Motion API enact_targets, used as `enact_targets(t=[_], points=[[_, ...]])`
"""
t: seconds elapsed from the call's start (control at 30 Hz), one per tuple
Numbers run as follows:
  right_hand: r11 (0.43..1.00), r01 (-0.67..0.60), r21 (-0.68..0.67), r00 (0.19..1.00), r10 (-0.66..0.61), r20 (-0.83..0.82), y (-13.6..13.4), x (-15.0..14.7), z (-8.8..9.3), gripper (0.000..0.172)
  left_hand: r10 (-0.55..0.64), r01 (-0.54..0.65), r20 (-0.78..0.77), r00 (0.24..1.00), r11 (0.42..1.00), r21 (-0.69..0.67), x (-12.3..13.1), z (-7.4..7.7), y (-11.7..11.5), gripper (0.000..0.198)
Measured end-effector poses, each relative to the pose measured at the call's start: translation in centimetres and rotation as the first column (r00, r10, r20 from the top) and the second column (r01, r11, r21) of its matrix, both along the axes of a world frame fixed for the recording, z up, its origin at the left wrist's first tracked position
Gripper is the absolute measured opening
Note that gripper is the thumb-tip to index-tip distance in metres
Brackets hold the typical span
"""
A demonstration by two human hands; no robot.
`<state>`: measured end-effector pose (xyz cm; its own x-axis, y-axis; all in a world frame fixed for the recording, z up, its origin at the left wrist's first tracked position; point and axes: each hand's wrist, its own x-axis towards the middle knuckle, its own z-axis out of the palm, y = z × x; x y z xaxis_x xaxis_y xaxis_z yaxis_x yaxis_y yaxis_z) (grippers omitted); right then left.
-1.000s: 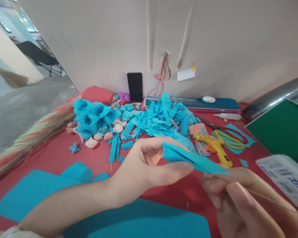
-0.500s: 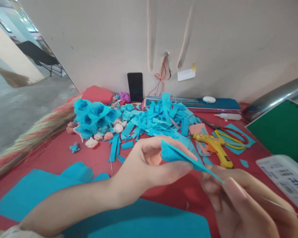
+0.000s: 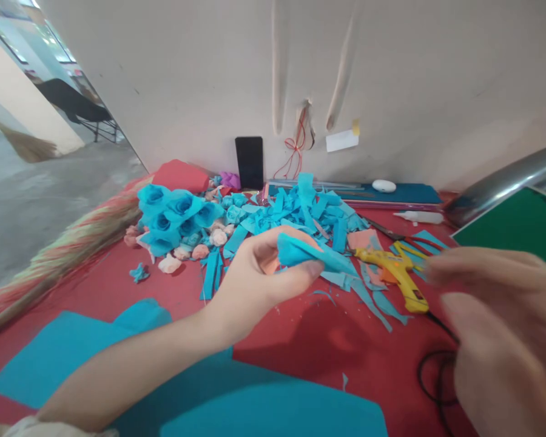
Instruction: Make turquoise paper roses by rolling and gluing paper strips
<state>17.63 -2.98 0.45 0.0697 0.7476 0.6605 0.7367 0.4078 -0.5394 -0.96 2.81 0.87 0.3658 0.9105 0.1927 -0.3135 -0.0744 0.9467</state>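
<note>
A folded piece of blue crepe paper is pinched between the thumb and fingers of my left hand, held above the red table. My right hand is at the right edge, blurred by motion, its thumb apart from its fingers and nothing visible between them. Just left of that hand lies a yellow glue gun. Beyond it, scissors with red and yellow handles are partly covered by my right fingers. Blue crepe paper sheets lie under and beside my left forearm.
Behind my left hand is a heap of blue paper scraps. Blue paper roses and small pink and white ones sit at the left. A black phone leans on the wall. A black cable coils near my right hand.
My right hand has let go of the paper's tip and moved right and up, its fingers parting. My left hand has shifted slightly left and up with the paper.
</note>
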Motion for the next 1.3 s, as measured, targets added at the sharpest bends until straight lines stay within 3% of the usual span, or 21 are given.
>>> enact_targets(t=[0.17, 0.27, 0.43, 0.87, 1.03, 1.17, 1.3], points=[[0.995, -0.104, 0.010, 0.963, 0.098, 0.252, 0.4, -1.8, 0.1, 0.012, -0.028, 0.038, -0.196, 0.980, 0.998, 0.045, 0.3, -0.1, -0.1, 0.009], [0.984, -0.164, 0.075, 0.952, 0.138, 0.272, 0.6, -2.4, -0.7, 0.009, -0.060, 0.083, -0.287, 0.956, 0.994, 0.067, 0.3, -0.2, -0.3, 0.011], [0.973, -0.184, 0.142, 0.944, 0.134, 0.302, 0.5, -2.5, -1.2, 0.005, -0.105, 0.138, -0.312, 0.944, 0.987, 0.086, 0.3, -0.4, -0.6, 0.008], [0.965, -0.234, 0.115, 0.934, 0.191, 0.300, 0.6, -3.0, -0.9, 0.013, -0.058, 0.132, -0.355, 0.933, 0.973, 0.190, 0.3, -0.7, -0.7, 0.009], [0.975, -0.220, 0.038, 0.948, 0.204, 0.243, 0.6, -2.8, -0.6, 0.015, -0.086, 0.152, -0.302, 0.949, 0.967, 0.203, 0.4, -0.2, -0.6, 0.009], [0.963, -0.243, -0.115, 0.951, 0.260, 0.168, 0.4, -2.3, 0.0, 0.021, -0.204, 0.245, -0.250, 0.947, 0.959, 0.144, 0.4, 0.3, -0.6, 0.006], [0.932, -0.283, -0.225, 0.951, 0.303, 0.059, 0.3, -1.7, 0.6, 0.023, -0.189, 0.227, -0.260, 0.947, 0.966, 0.123, 0.3, 0.2, -0.5, 0.003]])
